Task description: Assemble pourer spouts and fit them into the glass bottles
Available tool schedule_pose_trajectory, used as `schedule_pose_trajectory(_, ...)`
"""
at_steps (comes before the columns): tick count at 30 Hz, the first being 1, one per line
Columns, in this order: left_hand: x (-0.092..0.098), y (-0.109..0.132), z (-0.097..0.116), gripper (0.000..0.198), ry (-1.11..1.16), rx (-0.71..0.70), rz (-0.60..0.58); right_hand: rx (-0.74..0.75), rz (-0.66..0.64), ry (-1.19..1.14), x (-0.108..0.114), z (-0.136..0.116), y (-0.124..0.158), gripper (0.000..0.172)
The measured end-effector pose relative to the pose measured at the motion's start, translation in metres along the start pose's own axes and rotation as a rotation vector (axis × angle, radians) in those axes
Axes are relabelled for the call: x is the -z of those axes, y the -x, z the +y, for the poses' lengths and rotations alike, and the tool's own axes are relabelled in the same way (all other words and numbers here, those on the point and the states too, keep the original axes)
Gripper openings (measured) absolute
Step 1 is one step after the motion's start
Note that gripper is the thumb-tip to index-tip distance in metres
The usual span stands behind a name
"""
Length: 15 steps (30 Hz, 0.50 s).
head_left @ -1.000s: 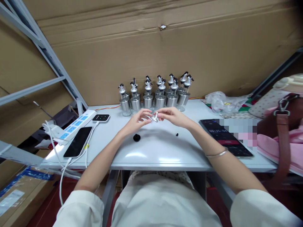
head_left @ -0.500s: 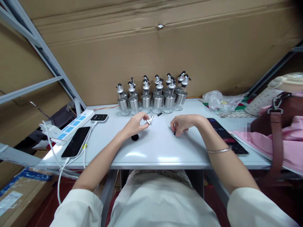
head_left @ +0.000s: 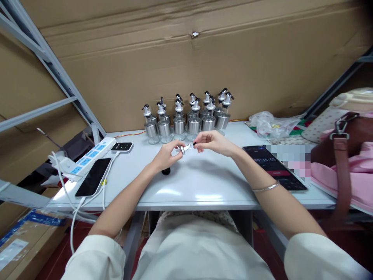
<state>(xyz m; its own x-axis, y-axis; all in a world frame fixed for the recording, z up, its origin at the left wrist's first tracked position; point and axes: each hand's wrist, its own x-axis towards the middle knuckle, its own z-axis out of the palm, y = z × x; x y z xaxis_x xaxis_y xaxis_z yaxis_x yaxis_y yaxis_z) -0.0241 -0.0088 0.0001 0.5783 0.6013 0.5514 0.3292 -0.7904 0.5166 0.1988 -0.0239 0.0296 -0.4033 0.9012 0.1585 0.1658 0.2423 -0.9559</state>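
Between the thumb and fingers of my left hand (head_left: 168, 155) is a silver pourer spout (head_left: 184, 149), its narrow tip turned to the right. My right hand (head_left: 214, 142) pinches a small black piece (head_left: 194, 144) just right of that tip; whether the two touch I cannot tell. On the table by my left hand lies a round black cap (head_left: 166, 171). Behind both hands stand several glass bottles (head_left: 179, 126) with steel bands and silver pourer tops with black levers.
At the left are a white power strip (head_left: 89, 157), a phone (head_left: 93, 177) with a white cable, and a small black-and-white device (head_left: 122, 147). A tablet-like phone (head_left: 275, 168) lies under my right forearm. Plastic bags (head_left: 269, 123) and a pink bag (head_left: 340, 179) sit farther right.
My right hand has lifted off the table with the small black piece and moved left and away from me to the spout. My left hand has barely moved.
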Motion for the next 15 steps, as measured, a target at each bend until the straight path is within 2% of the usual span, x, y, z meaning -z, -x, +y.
schedule_pose_trajectory(3, 0.0003, -0.001, 0.0014, 0.019, 0.008, -0.003, 0.018, 0.048, 0.069, -0.072, -0.0044, 0.0041, -0.0021, 0.028)
schedule_pose_trajectory(6, -0.0002, -0.0014, 0.0006, 0.02, 0.029, 0.005, 0.027, 0.102, 0.109, -0.036, -0.0039, 0.0065, -0.0027, 0.027)
schedule_pose_trajectory(10, -0.0016, -0.0016, -0.0014, 0.021, 0.039, 0.012, 0.031, 0.131, 0.072, 0.061, -0.0022, 0.0043, -0.0017, 0.029)
schedule_pose_trajectory(15, -0.0027, -0.0019, -0.0002, 0.023, 0.061, -0.039, 0.01, 0.068, -0.007, 0.052, -0.0058, 0.0011, -0.0005, 0.024)
